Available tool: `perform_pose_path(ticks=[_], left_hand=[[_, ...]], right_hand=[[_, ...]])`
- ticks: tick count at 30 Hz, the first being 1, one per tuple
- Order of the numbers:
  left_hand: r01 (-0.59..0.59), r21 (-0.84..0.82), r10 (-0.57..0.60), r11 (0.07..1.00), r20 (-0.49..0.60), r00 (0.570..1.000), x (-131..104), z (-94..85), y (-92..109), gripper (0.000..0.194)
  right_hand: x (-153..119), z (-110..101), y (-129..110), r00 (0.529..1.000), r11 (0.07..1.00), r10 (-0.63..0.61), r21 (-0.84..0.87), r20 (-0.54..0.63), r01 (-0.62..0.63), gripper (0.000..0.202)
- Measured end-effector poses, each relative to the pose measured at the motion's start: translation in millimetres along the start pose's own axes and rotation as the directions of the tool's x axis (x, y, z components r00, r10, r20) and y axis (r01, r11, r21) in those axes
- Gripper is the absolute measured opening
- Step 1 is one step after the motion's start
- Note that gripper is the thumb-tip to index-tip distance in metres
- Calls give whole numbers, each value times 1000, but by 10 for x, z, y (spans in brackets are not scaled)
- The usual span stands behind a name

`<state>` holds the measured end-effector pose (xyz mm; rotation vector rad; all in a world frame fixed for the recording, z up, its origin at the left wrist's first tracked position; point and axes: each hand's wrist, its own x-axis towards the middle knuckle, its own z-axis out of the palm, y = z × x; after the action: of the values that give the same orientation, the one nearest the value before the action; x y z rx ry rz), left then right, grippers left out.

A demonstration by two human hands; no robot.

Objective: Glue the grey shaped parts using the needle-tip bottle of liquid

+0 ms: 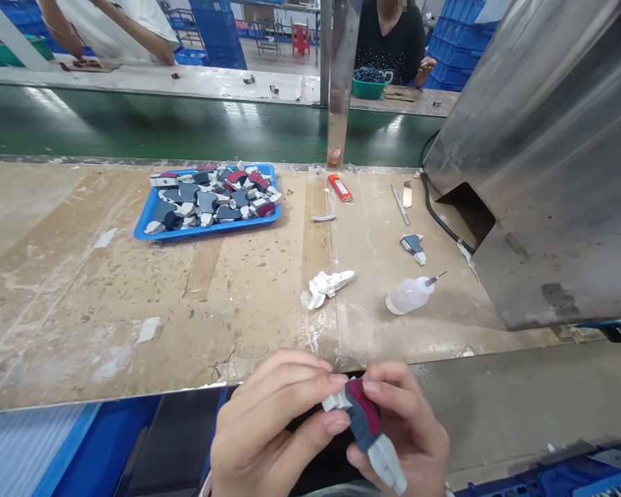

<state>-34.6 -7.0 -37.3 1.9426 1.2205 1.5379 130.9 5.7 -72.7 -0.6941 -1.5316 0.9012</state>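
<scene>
Near the bottom centre, a small plastic part in grey, dark blue and maroon is held between both hands, just off the table's front edge. My left hand pinches its pale upper end between thumb and fingers. My right hand is closed around its right side, with fingertips on the maroon face. Beyond the hands lie a crumpled white tissue and a clear bottle with a thin needle tip. A similar blue and grey part rests behind the bottle.
A blue tray heaped with similar parts stands at the back left. A red lighter and a thin metal tool lie at the back. A metal housing fills the right. Past the green conveyor belt are two people.
</scene>
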Motion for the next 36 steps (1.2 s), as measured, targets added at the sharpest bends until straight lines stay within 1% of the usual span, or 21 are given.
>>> perform_pose_path(ticks=[3, 5, 7, 9, 10, 13, 15, 16, 19, 23, 26, 29, 33, 36], left_hand=[[-11, 40, 11, 999, -8, 1000, -17, -1, 17, 18], [-35, 39, 36, 999, -37, 999, -29, 15, 28, 19], [-37, 13, 38, 999, -78, 996, -41, 41, 46, 19], [-18, -18, 16, 1000, -114, 993, -55, 68, 75, 18], [13, -22, -15, 1000, -125, 992, -62, 78, 92, 18], [162, 15, -159, 987, -120, 980, -85, 93, 141, 19], [238, 50, -232, 970, -99, 968, -98, 96, 157, 21], [247, 67, -240, 967, -93, 966, -104, 99, 159, 22], [237, 106, -223, 966, -128, 966, -126, 128, 153, 25], [204, 117, -181, 972, -178, 967, -166, 189, 148, 29], [180, 138, -155, 974, -178, 972, -201, 213, 139, 33], [174, 130, -152, 976, -165, 975, -235, 211, 122, 35], [197, 46, -188, 979, -153, 970, -251, 186, 127, 38], [199, 39, -192, 979, -149, 970, -242, 159, 140, 42]], right_hand=[[-14, 29, -47, 994, 984, -104, -146, -26, 99, 26], [-17, 58, -70, 986, 968, -151, -213, -70, 133, 23], [-23, 77, -78, 978, 952, -184, -264, -98, 153, 25], [-39, 81, -71, 973, 933, -209, -318, -102, 167, 29], [-50, 80, -62, 972, 923, -214, -344, -95, 170, 30], [-91, 84, -28, 977, 901, -200, -407, -77, 152, 33], [-115, 104, -9, 980, 900, -179, -418, -91, 126, 36], [-125, 119, -6, 980, 901, -174, -418, -101, 117, 37], [-143, 159, -20, 977, 901, -161, -425, -138, 89, 38], [-145, 180, -63, 985, 890, -106, -454, -135, 34, 42], [-133, 190, -62, 980, 896, -112, -442, -165, 28, 43], [-125, 197, -29, 971, 905, -136, -423, -194, 42, 40], [-125, 167, 8, 983, 937, -99, -347, -154, 40, 40], [-111, 121, 23, 984, 960, -104, -273, -146, 61, 43]])
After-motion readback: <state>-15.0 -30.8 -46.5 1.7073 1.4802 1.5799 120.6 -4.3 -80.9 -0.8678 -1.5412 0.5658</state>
